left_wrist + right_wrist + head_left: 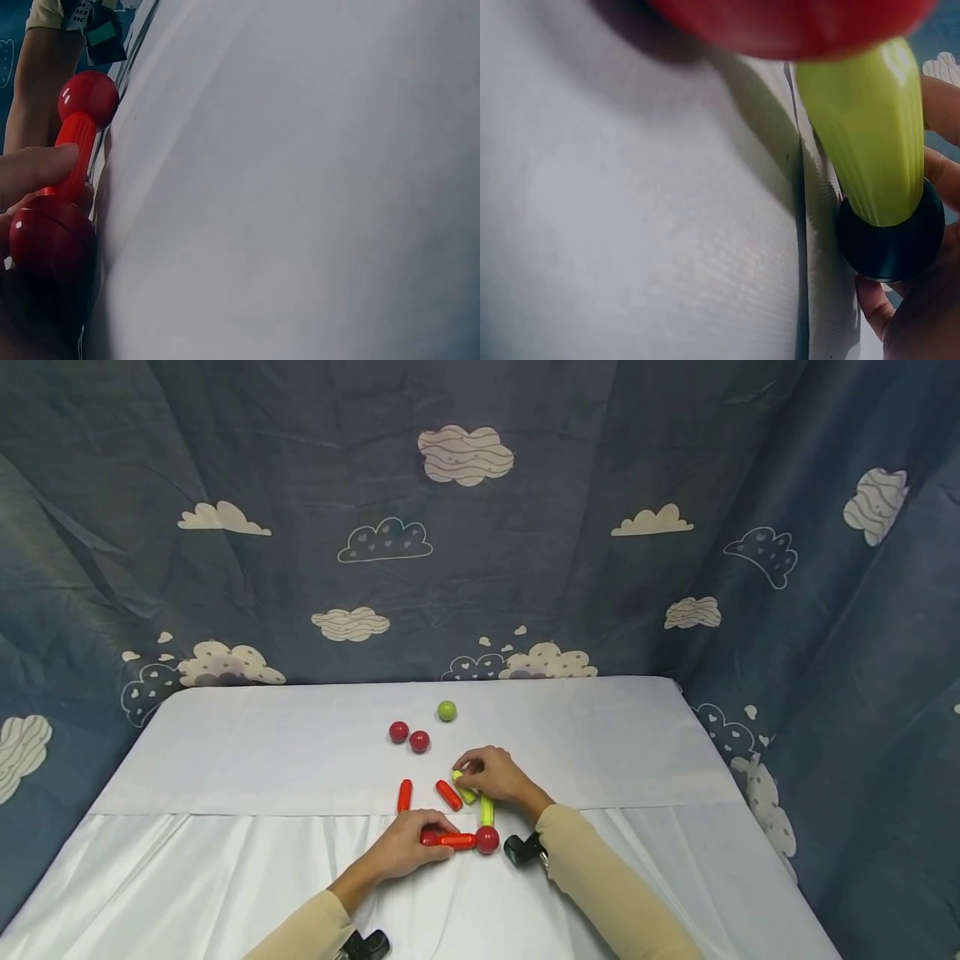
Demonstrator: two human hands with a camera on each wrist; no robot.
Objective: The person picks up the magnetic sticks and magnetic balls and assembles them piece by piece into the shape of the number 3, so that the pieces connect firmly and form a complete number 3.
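Two-handed hold, middle of the desk [615, 743]
From here, my left grip [408, 846] pinches a red rod [459, 841] between two red balls [88, 97]; my right grip [497, 774], partly hidden, seems curled round the dark ball [889, 259] on a yellow-green rod [870, 142].

head: high, facing forward-down | wrists: close, low (all share tablecloth [225, 752])

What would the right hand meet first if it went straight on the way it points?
Past the yellow rod it seems to hold, the right hand would probably meet the nearer red ball of the far pair; its height is unclear, so it might pass over.
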